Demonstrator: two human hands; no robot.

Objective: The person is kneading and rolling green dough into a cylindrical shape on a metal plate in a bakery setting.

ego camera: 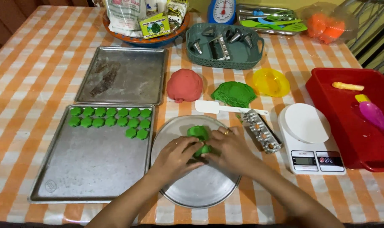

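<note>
A near baking tray (95,169) carries three short rows of small green dough pieces (111,120), with an empty baking tray (124,76) just behind it on the orange-checked tablecloth (27,84). Mid-table sit a red dough ball (184,85), a flattened green dough mound (234,93), a white spatula (219,108), a metal cookie mould (261,131) and a yellow bowl (271,82). To the right stand a white digital scale (312,137) and a red tub (348,122); a teal basket of metal nozzles (225,46) sits at the back.
</note>
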